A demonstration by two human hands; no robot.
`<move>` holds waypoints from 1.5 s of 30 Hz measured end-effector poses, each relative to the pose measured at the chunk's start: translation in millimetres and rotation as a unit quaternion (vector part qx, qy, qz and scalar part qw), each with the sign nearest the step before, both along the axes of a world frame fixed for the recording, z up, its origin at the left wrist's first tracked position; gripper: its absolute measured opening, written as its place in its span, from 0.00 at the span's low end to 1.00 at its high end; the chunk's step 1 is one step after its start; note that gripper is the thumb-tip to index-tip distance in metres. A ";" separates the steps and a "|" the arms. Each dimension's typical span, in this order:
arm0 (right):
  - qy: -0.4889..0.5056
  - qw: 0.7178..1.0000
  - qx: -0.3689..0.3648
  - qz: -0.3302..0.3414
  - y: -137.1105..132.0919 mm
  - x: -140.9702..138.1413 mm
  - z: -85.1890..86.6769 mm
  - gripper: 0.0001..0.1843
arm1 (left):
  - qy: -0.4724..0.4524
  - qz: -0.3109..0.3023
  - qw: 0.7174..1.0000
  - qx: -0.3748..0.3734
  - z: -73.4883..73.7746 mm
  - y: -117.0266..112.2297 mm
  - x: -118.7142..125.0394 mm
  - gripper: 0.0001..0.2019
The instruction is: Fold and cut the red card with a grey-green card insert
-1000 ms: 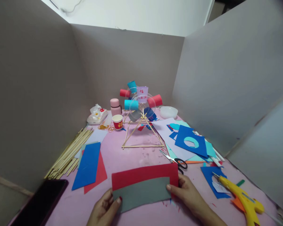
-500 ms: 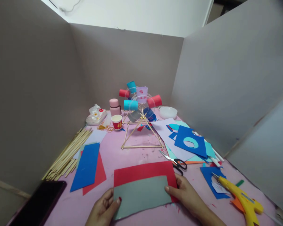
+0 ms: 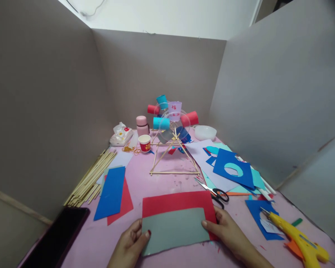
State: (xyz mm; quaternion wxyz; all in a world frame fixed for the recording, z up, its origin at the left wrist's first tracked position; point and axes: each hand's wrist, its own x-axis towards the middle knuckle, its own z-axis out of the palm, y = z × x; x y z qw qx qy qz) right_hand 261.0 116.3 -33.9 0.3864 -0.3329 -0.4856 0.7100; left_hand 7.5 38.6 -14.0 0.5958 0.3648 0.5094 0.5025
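Clearly, the left hand (image 3: 130, 241) and right hand (image 3: 222, 225) clamp their grip on opposite ends of a grey sheet (image 3: 174, 230) over a red sheet (image 3: 175, 202), toward the surface's (image 3: 91, 240) near edge, presumably so neither layer slips.

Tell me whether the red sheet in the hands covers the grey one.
No, the grey sheet lies over the red sheet, which shows past it along the top and right.

The grey sheet (image 3: 174, 230) partly covers the red sheet (image 3: 178, 203).
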 end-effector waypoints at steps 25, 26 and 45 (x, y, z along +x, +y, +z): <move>0.036 0.999 0.012 0.009 1.3 0.0 -4.8 0.22 | 0.003 0.039 0.999 -0.016 1.0 0.8 2.4 0.18; 0.039 0.999 0.011 0.008 1.3 -0.5 -3.7 0.22 | 0.005 0.043 0.999 -0.019 2.7 0.9 3.2 0.18; 0.019 0.995 -0.009 -0.096 3.4 2.0 0.3 0.07 | -0.009 0.113 0.992 -0.046 10.4 0.6 8.4 0.23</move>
